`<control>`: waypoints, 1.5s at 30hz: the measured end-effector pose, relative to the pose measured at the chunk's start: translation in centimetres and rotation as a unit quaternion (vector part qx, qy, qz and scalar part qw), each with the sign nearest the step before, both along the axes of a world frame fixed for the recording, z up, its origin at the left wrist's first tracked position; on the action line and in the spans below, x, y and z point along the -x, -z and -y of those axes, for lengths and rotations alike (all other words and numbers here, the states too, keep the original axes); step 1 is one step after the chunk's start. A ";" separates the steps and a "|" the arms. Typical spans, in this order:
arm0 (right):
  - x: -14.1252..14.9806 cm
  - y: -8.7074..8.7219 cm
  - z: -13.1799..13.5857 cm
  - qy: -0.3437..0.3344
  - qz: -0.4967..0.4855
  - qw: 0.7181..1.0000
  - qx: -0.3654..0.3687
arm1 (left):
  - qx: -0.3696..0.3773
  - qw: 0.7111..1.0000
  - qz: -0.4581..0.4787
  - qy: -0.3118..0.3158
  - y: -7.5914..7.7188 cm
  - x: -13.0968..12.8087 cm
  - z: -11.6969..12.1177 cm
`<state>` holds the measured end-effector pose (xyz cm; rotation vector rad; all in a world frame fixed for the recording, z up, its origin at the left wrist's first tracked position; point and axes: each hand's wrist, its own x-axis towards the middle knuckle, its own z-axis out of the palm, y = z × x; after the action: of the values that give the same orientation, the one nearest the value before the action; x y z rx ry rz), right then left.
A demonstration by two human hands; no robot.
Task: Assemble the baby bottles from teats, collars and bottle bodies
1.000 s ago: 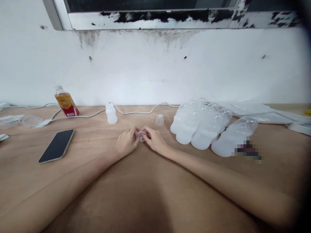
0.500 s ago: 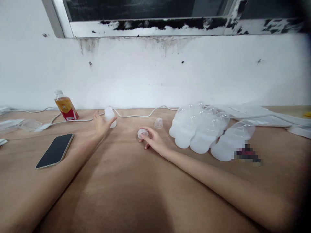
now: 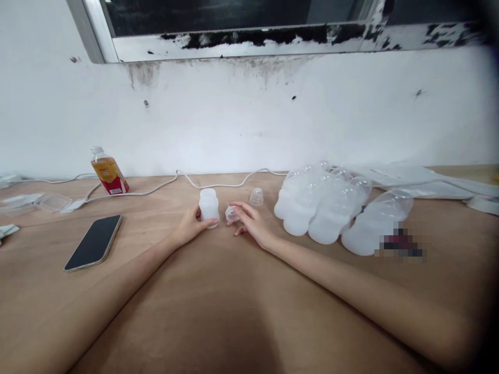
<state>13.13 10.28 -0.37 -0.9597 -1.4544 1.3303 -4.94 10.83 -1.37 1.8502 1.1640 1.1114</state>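
Note:
My left hand [image 3: 191, 226] is closed around the side of a white translucent baby bottle [image 3: 209, 206], which is upright with no cap on it. Just to the right, my right hand [image 3: 251, 224] pinches a small clear ring-shaped bottle top [image 3: 231, 214] between thumb and fingers; a thin tip pokes up from it. The bottle and this top are close together but apart. Behind my right hand a clear domed cap [image 3: 256, 196] stands on the wooden table [image 3: 218, 311].
Several capped white bottles [image 3: 323, 208] lie grouped on the right. A phone [image 3: 93, 243] lies at left, with a drink bottle [image 3: 109, 171] behind it. A white cable [image 3: 230, 185] runs along the wall. Clear plastic trays [image 3: 54, 202] lie at far left, plastic bags [image 3: 413, 182] at back right.
My left hand has taken hold of the white bottle and brought it right and nearer, beside my right hand. The right hand stays almost in place with the ring-shaped top.

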 end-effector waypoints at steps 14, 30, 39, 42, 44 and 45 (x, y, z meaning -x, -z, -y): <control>-1.0 0.0 -1.2 -0.006 -0.318 0.939 0.133 | -0.111 0.972 -0.200 -0.059 -1.0 0.4 0.8; -1.4 0.4 -1.2 -0.089 -0.184 0.979 -0.009 | -0.120 0.967 -0.226 -0.004 -1.7 0.6 1.9; -2.4 0.8 -1.8 -0.107 -0.057 0.987 -0.106 | -0.118 0.972 -0.204 0.004 -1.3 1.1 1.3; -2.6 0.4 -1.7 -0.106 0.002 0.987 -0.120 | -0.171 0.956 -0.236 -0.013 -1.0 1.1 1.4; -2.6 0.2 -1.5 -0.077 0.041 0.990 -0.114 | -0.212 0.945 -0.249 -0.024 -0.9 1.0 1.4; -2.5 0.1 -1.3 -0.062 0.067 0.990 -0.108 | -0.233 0.938 -0.255 -0.026 -0.8 0.9 1.5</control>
<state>15.65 11.62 -0.44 -0.8403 -1.7462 1.1852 -5.88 9.38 -0.52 2.6013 1.3126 1.0255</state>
